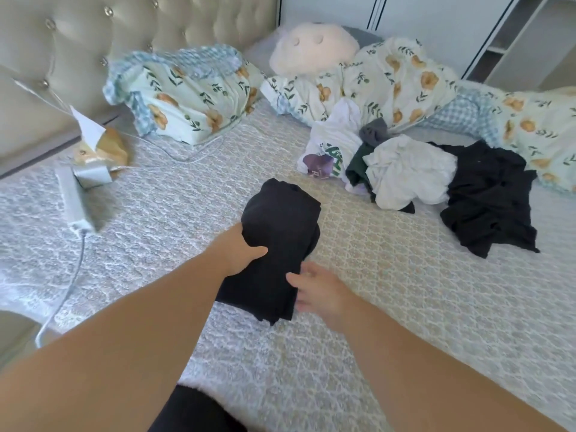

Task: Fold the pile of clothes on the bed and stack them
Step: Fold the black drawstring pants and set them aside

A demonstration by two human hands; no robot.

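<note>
Pale patterned bedding covers the bed [405,275], with a tufted headboard [62,57] behind and flowered pillows [193,98] pushed toward it. Near the middle lies a folded black garment [280,241]. The left hand [240,254] grips its left edge, thumb laid over the top; the right hand [314,291] touches its near right edge, though blur hides how the fingers lie. This looks like the finishing of one fold and setting it down as the start of a stack. Off to the right waits the pile of clothes [405,173], white, grey and black, still crumpled; next calls for letting go and picking one piece from it.
</note>
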